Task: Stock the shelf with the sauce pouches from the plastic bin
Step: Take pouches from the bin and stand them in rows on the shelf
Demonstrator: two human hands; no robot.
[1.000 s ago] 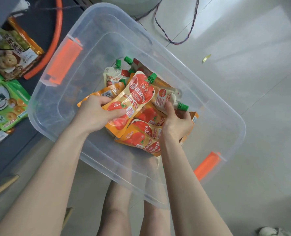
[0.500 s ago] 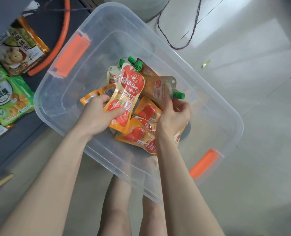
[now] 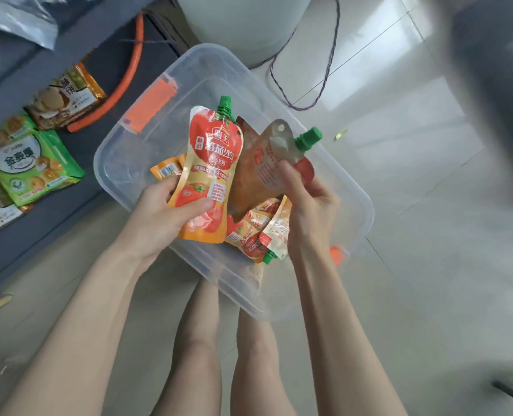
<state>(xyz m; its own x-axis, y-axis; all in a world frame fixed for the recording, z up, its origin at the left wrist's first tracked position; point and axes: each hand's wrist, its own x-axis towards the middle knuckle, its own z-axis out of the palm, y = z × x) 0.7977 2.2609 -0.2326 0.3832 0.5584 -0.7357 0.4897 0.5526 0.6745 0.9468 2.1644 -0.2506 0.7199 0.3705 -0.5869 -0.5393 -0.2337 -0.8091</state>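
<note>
A clear plastic bin with orange latches stands on the pale floor. My left hand grips the lower part of a red and orange tomato sauce pouch with a green cap, front side up, raised above the bin. My right hand holds a second pouch by its side, back facing me, green cap pointing right. More pouches hang below my right hand or lie in the bin; which, I cannot tell. Another pouch shows behind my left hand. The shelf is a dark low board at left.
Green and brown snack packets lie on the dark shelf at left, beside an orange hose. A purple cable trails on the tiles beyond the bin. My bare legs are below the bin. A dark post stands at the right.
Both hands have risen out of the bin, each with a pouch. The view has shifted, so the bin sits farther right and lower.
</note>
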